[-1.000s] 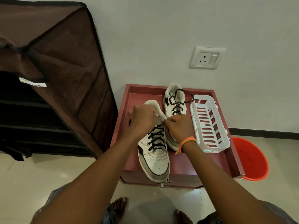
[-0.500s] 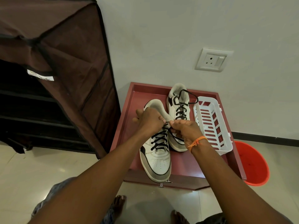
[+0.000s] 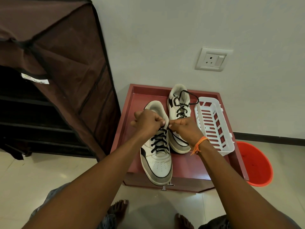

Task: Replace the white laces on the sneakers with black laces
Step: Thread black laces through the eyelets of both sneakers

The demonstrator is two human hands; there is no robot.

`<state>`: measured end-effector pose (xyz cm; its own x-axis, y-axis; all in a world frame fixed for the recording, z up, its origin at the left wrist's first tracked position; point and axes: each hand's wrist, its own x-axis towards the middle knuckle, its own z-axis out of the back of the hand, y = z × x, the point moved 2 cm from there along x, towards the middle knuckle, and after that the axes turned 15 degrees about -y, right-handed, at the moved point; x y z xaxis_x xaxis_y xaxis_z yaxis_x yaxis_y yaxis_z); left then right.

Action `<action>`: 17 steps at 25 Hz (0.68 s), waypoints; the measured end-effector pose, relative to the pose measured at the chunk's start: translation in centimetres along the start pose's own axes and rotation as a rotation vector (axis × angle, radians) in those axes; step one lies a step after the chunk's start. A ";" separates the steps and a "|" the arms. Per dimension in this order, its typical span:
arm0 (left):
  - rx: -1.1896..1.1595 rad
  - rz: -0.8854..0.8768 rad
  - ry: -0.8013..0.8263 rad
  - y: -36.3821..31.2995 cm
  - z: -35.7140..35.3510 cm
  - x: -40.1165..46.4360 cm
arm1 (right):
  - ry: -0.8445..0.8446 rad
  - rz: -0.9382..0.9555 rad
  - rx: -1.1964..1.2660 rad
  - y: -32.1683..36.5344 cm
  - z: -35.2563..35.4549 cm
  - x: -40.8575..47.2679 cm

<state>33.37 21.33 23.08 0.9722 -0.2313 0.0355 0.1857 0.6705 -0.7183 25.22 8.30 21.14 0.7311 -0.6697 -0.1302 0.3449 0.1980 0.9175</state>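
Maroon wooden tray-top stand (image 3: pixel 145 93) held white-grey leather sneaker (image 3: pixel 156 161). Left hand (image 3: pixel 146 123), right hand (image 3: pixel 186 129) pinched thin black lace (image 3: pixel 159 140) ends. Limp, light, likely slippery; best gripped near tips.

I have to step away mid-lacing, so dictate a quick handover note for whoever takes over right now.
Left hand and right hand each pinch an end of the black lace at the top of the near sneaker.
Both sneakers sit on the red cabinet top; the far sneaker lies beside the white basket.
Done: both shoes show black lacing; no white laces are visible.
Left: tie the near sneaker; the far one's lace ends look loose.
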 end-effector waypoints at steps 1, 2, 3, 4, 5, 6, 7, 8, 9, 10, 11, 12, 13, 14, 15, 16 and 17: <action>-0.021 0.019 0.012 0.0 0.1 0.0 | 0.012 0.021 -0.013 -0.2 0.1 0.0; -0.018 0.032 0.030 0.0 0.1 0.0 | 0.009 0.034 -0.001 -0.3 0.2 -0.1; -0.006 0.042 0.056 0.1 0.0 0.2 | -0.018 0.022 0.040 -0.3 0.2 -0.3; 0.006 0.044 0.080 0.0 0.0 0.2 | -0.055 -0.012 0.109 -0.4 0.2 -0.5; 0.011 0.042 0.098 0.0 0.1 0.4 | -0.091 -0.048 0.177 -0.5 0.1 -0.8; 0.017 0.034 0.113 0.2 -0.1 0.7 | -0.115 -0.076 0.227 -0.6 0.1 -0.9; 0.028 0.027 0.127 0.5 -0.2 1.0 | -0.127 -0.086 0.242 -0.7 0.0 -1.0; 0.038 0.021 0.143 0.7 -0.3 1.2 | -0.125 -0.085 0.234 -0.8 0.0 -0.9; 0.052 0.020 0.162 0.8 -0.4 1.4 | -0.119 -0.080 0.217 -1.0 -0.1 -0.8; 0.045 0.023 0.189 1.0 -0.5 1.6 | -0.115 -0.072 0.204 -1.0 -0.1 -0.7; 0.009 0.024 0.219 1.2 -0.8 1.9 | -0.119 -0.051 0.171 -0.9 -0.1 -0.6; -0.030 0.025 0.246 1.3 -1.0 2.2 | -0.127 -0.007 0.102 -0.9 -0.2 -0.5; -0.057 0.030 0.258 1.5 -1.1 2.4 | -0.126 0.062 -0.009 -0.7 -0.3 -0.4; -0.074 0.040 0.265 1.7 -1.3 2.6 | -0.111 0.129 -0.134 -0.4 -0.6 -0.5; -0.088 0.056 0.267 1.9 -1.4 2.7 | -0.101 0.178 -0.224 0.0 -1.0 -0.7; -0.102 0.066 0.267 1.8 -1.5 2.7 | -0.100 0.201 -0.259 0.2 -1.3 -0.9; -0.107 0.059 0.270 1.8 -1.5 2.7 | -0.103 0.212 -0.264 0.4 -1.5 -1.1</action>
<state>36.10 20.85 20.82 0.9050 -0.3833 -0.1846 0.0999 0.6132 -0.7836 25.39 10.17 21.08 0.7441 -0.6600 0.1035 0.3419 0.5093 0.7897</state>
